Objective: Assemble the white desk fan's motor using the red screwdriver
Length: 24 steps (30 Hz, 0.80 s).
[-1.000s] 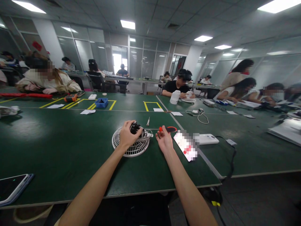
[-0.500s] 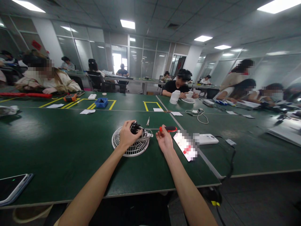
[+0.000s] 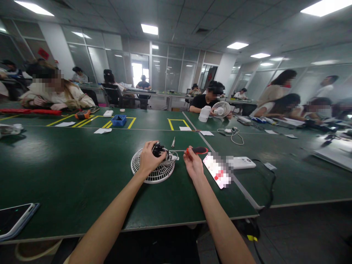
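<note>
Gripping black mechanism (image 3: 158, 149) (probably stiff, dense; best held round body) with left hand (image 3: 149, 157); pinching screwdriver (image 3: 201, 150) with right hand (image 3: 193, 162).

Looks like an assembly workshop in an office-type room — green counter (image 3: 82, 190) with yellow tape (image 3: 177, 119), fan grille (image 3: 155, 180) on it, people (image 3: 196, 102) along its far side, glass partitions (image 3: 159, 71) behind, panel lights (image 3: 150, 29) above it — yep, ceiling ones.

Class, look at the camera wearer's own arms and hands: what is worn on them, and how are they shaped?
The left hand and right hand wear no gloves. The slim forearms, widening toward the elbows, show no watch or bracelet. Rings are too small to judge.
</note>
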{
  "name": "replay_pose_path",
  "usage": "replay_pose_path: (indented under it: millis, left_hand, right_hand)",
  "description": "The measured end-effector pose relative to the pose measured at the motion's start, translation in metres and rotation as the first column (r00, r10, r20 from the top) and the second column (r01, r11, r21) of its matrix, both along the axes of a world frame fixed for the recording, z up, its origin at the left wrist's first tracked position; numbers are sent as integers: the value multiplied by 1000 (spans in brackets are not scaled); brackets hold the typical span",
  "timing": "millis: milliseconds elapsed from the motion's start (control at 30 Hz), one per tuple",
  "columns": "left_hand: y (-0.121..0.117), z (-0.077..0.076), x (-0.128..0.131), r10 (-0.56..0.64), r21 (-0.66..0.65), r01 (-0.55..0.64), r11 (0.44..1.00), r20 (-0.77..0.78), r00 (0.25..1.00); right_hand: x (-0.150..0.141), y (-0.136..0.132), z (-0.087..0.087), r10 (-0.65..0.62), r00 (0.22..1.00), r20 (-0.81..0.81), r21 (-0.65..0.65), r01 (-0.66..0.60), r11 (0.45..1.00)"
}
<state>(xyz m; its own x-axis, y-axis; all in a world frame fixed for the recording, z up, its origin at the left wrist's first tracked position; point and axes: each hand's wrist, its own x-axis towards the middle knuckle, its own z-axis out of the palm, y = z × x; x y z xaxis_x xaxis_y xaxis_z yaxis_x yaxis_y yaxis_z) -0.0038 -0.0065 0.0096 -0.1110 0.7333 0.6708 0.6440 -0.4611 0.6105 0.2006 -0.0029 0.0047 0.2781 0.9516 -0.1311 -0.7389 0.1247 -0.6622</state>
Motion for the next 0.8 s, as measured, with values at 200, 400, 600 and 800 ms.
replay_pose_path:
  millis: [200, 400, 600, 800]
  left_hand:
    - [0, 0, 0, 3, 8, -3, 1000, -1, 1000]
    - [-1, 2, 1, 7, -22, -7, 1000, -17, 1000]
    - [1, -1, 0, -15, -15, 15, 1000, -7, 1000]
    - [2, -2, -1, -17, -32, 17, 999, -13, 1000]
  right_hand:
    - [0, 0, 0, 19, 1000, -25, 28, -18, 999]
    - [-2, -3, 3, 46, 997, -65, -42, -49, 998]
    - [-1, -2, 2, 53, 998, -36, -99, -56, 993]
    - [4, 1, -1, 58, 998, 14, -59, -57, 997]
